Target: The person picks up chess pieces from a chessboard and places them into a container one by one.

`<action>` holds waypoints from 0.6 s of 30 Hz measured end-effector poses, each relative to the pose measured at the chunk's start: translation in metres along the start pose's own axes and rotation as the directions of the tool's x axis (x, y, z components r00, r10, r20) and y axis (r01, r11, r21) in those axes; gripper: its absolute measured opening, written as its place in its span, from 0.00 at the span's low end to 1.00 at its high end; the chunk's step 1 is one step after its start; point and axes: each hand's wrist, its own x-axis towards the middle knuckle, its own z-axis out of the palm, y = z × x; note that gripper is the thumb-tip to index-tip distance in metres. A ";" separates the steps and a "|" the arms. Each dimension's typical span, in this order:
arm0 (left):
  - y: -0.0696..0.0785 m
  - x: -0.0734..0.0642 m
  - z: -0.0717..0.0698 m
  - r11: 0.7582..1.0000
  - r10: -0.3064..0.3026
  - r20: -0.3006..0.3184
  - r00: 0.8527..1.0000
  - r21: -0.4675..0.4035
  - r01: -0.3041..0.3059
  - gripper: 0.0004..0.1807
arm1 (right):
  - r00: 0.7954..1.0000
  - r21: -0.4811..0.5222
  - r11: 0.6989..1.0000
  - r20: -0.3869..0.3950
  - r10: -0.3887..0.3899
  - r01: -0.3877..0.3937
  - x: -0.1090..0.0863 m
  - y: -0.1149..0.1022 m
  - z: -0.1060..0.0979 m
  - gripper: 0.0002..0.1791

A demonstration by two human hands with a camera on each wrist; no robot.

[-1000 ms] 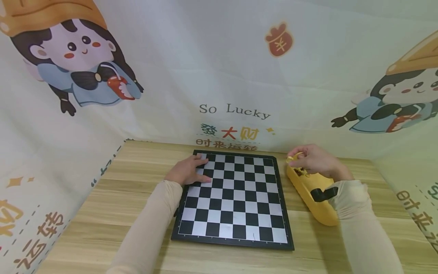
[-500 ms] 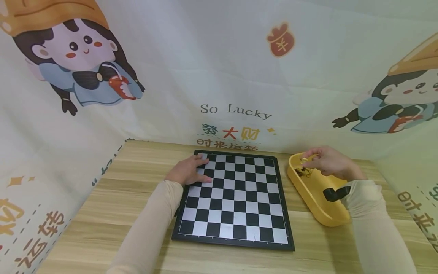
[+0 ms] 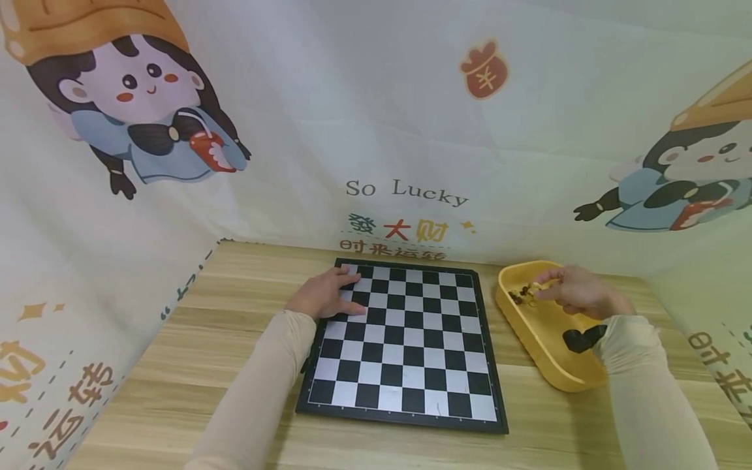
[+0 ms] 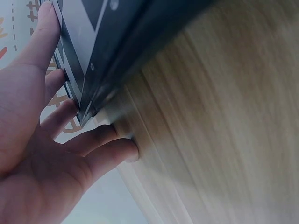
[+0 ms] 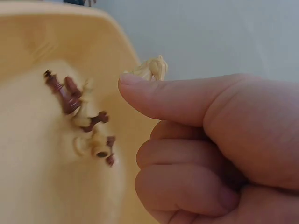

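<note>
Along the left edge of the black and white chessboard (image 3: pixel 405 339) rests my left hand (image 3: pixel 320 294), fingers spread and relaxed. In the left wrist view, the thumb (image 4: pixel 42 35) lies against the board, while two fingers (image 4: pixel 112 154) reach down to the wooden tabletop. My right hand (image 3: pixel 578 290) pinches a cream chess piece (image 5: pixel 156 67) whose carved top resembles a knight; its base is hidden behind the thumb. The hand is over a yellow tray (image 3: pixel 543 356). Brown and cream chess pieces (image 5: pixel 84 105) lie jumbled at the tray's far end.
Wooden tabletop (image 3: pixel 235 287) surrounds the board. Behind it and at both sides hangs a printed cloth (image 3: pixel 352 117), close to the far edges of board and tray. A black wrist camera (image 3: pixel 581 339) sticks out over the tray.
My right hand has moved right and slightly towards me from the tray's far left rim, still pinching the chess piece. More of the tray's inside shows. My left hand stays on the board.
</note>
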 end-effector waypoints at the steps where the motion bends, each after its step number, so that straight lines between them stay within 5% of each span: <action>1: 0.000 0.000 0.000 1.000 0.000 0.001 1.000 -0.001 0.000 0.48 | 1.000 0.007 1.000 0.005 0.004 -0.004 0.002 0.003 0.001 0.21; 18: -0.001 -0.001 -0.001 1.000 0.008 0.001 1.000 0.008 -0.008 0.48 | 0.997 0.035 0.998 0.056 0.052 -0.054 0.019 0.024 0.009 0.14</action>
